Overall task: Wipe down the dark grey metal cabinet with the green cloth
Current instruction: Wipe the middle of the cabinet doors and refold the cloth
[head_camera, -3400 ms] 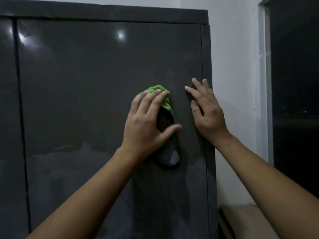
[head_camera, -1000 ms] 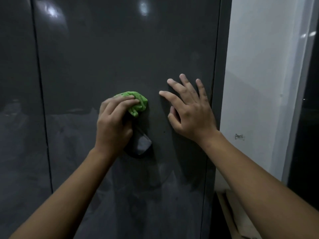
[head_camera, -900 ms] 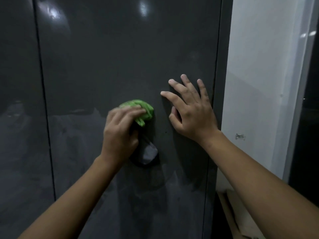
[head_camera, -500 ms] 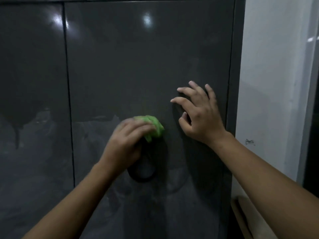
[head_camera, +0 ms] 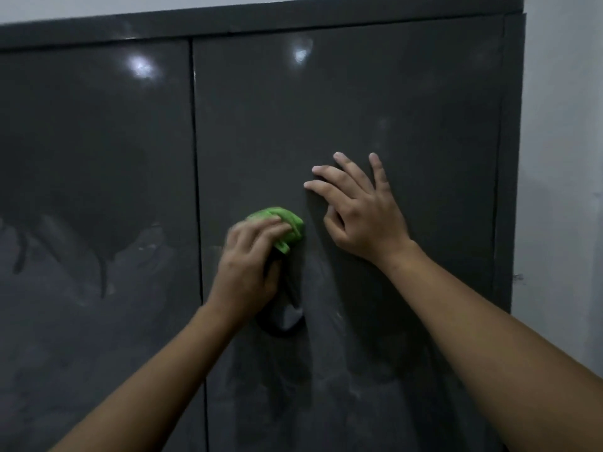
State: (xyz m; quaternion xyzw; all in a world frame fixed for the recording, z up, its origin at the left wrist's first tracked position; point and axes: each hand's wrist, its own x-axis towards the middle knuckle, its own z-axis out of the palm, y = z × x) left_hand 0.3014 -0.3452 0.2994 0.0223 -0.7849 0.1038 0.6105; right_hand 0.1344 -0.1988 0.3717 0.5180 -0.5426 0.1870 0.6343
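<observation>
The person is in the middle of the wiping step. The left hand (head_camera: 251, 265) has its fingers curled over the green cloth (head_camera: 287, 225), which is bunched into a small ball. It presses the cloth against the right door (head_camera: 391, 93) of the dark grey cabinet (head_camera: 293, 21). The cloth sits near the middle of that door, just above a dark round part (head_camera: 284, 321) that is most likely the handle. The left hand hides the top of this part.

The right hand (head_camera: 362, 216) holds nothing. Its fingers are spread out and straight, and the tips touch the door just to the right of the cloth. It looks like it is there to lean on or to stop the door from moving.

The lower parts of both doors look cloudy and streaky. The left door (head_camera: 98, 158) has big smudgy marks low down. So a lot of the job looks not yet done.

Next, the cloth most likely needs to slide over the dull spots, round the handle and down the door. The left hand should press firmly so the ball of cloth does not slip out. Opening the cloth flatter would cover more at once. The right hand will be in the way when the cloth goes right, so it should move aside.
</observation>
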